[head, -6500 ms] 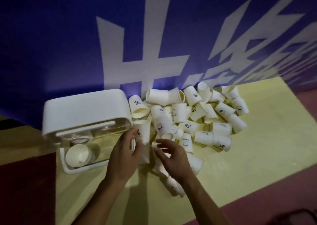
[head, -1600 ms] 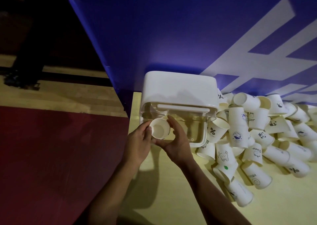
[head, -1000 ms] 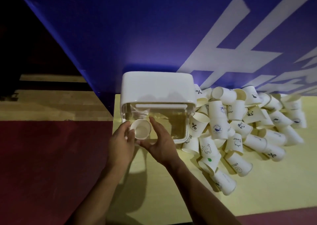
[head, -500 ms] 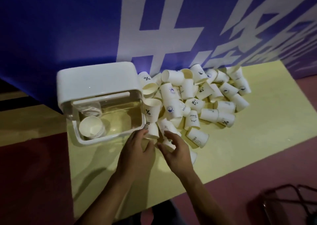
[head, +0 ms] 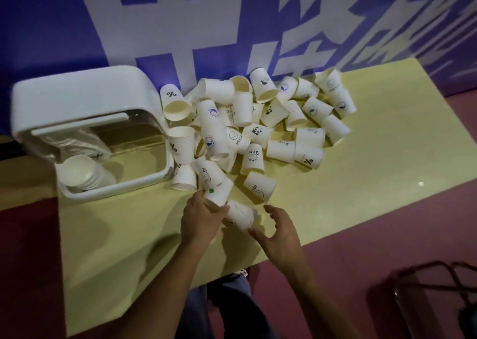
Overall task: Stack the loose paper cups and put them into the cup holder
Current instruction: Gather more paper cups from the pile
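Observation:
A heap of loose white paper cups (head: 258,129) with small printed logos lies on the yellow table (head: 361,178). The white cup holder (head: 77,106) stands at the left, lid raised, with a stack of cups (head: 82,173) lying in its left side. My left hand (head: 198,220) grips a cup with a green dot (head: 216,192) at the near edge of the heap. My right hand (head: 278,232) hovers with spread, curved fingers just right of a lying cup (head: 241,213), holding nothing.
A blue wall with large white characters (head: 180,28) rises directly behind the table. Dark red floor (head: 387,248) surrounds the table. A dark metal-framed object (head: 433,297) sits on the floor at the lower right. My legs show under the table's near edge.
Both hands left the cup stack in the holder and came right to the heap's near edge. My left hand has taken hold of the green-dot cup; my right hand has spread apart.

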